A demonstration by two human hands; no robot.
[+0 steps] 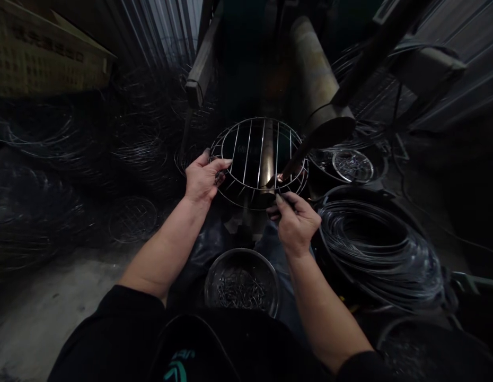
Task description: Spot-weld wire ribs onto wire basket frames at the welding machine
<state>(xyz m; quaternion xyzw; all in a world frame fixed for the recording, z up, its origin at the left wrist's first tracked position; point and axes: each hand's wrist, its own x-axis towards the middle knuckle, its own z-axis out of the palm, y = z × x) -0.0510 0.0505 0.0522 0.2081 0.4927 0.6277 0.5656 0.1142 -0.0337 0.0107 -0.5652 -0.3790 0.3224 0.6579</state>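
Observation:
A round wire rack (249, 154), made of two rings with straight bars across, is level in front of me. My left hand (202, 178) is closed on its left rim, thumb on top. My right hand (296, 220) is pinched at the near right rim; whatever small dark piece sits in the fingertips is too small to name. Just beyond those fingers, the copper-coloured tip (280, 178) of a slanting metal arm meets the rack's rim. An upright brass-coloured rod (267, 154) shows beneath the bars.
A steel bowl (210, 281) of short wire pieces sits before my lap. Coiled wire (389, 260) lies at right, with a smaller bowl (371, 172) behind it. A thick metal cylinder (318, 69) juts from the machine. Stacked wire racks (139, 138) and a yellow crate (43, 58) stand left.

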